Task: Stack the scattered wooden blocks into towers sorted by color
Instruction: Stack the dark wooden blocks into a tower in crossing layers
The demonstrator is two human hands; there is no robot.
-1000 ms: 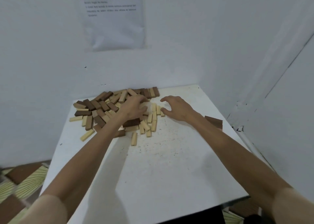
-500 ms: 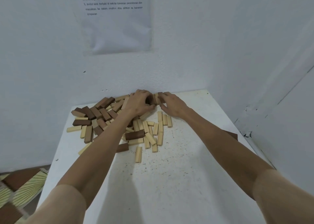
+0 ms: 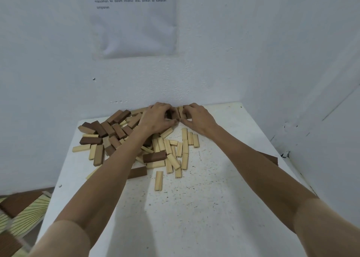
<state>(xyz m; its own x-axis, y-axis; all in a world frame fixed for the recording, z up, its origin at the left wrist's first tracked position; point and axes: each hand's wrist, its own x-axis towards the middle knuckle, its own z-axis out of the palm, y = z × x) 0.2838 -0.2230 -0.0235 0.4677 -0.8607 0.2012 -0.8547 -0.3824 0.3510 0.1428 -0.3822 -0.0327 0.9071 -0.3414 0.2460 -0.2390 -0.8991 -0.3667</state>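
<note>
Wooden blocks [image 3: 109, 133] strewn over the far half of a white, speckled tabletop [image 3: 194, 217] set into a corner of pale walls. No tower visible yet.

Largest mass: a loose heap left of and slightly nearer than the left grip [image 3: 157, 118], mostly dark brown blocks [image 3: 91, 140] crossed at all angles, with a few mid-brown and pale ones wedged in.

Next in size: a flatter spread of pale blocks [image 3: 176, 151] just nearer than both grips, long axes mostly running toward and away from the wearer, one dark bar lying across them.

Smaller: the far cluster [image 3: 181, 112], a few blocks pressed side by side at the tabletop's far edge, close to the wall, directly between the left grip and the right grip [image 3: 196, 118]. Both grips clamped on it from opposite sides, fingers curled over the top, thumbs low on the near side, neither grip nearer than the other. Long axes seemingly pointing toward the wall; flat or on edge, impossible to tell. Dark and pale mixed together, so probably sorting needed before stacking.

Smallest: a lone pale block [image 3: 158, 180] well nearer than the grips, lying lengthwise.

Throughout: plain rectangular bars, matte sawn wood, crisp edges, pale ones slimmer than dark.
</note>
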